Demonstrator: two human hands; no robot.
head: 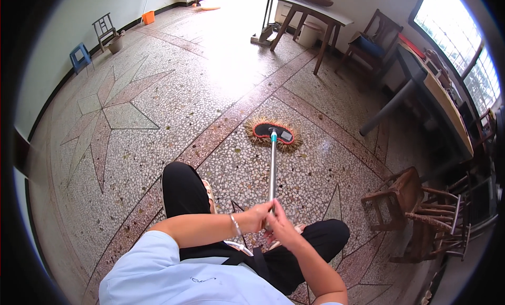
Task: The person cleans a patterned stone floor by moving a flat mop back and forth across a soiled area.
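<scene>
A mop with a tan fringed head lies flat on the terrazzo floor ahead of me. Its black oval plate has a red border, and a teal collar joins it to a silver metal pole. The pole runs back towards my body, where my left hand wraps around it. Close beside it, my right hand is on the same pole, its fingers partly loose around it. Both hands hide the pole's near end.
Wooden stools stand to the right, below a dark table with a grey leg. Farther off are a wooden table, a chair and a pale bucket. Along the left wall are a blue stool and an orange bucket.
</scene>
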